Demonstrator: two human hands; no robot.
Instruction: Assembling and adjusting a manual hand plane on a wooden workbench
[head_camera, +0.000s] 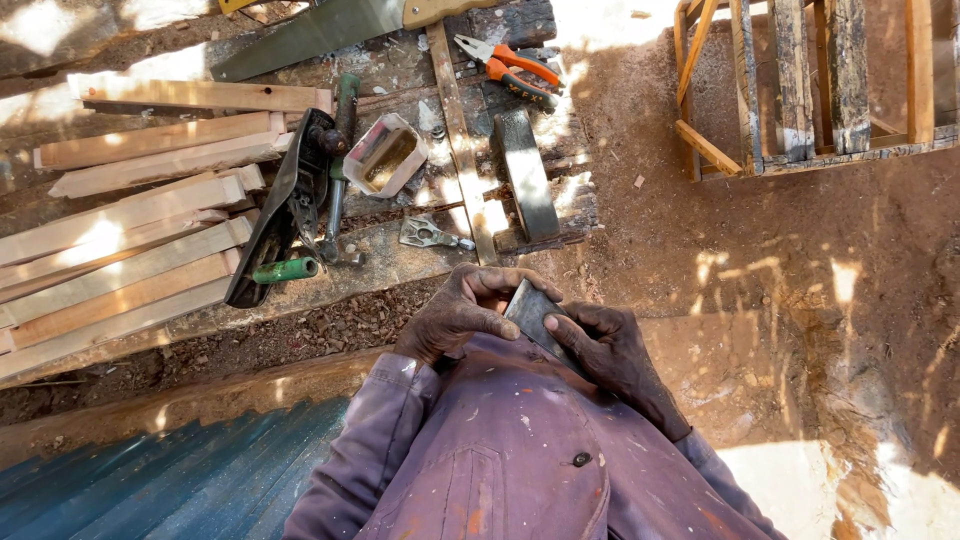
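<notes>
Both my hands are held close against my purple shirt. My left hand and my right hand grip a flat dark grey metal blade between them; the left fingers curl over its upper edge and the right fingers press on its lower right side. The blade is tilted, with part of it hidden behind the fingers.
On a rough wooden bench lie a hand plane body, a green-handled tool, a handsaw, orange pliers, a dark sharpening block, a small tub and several planed wooden battens. A wooden crate frame stands on the dirt.
</notes>
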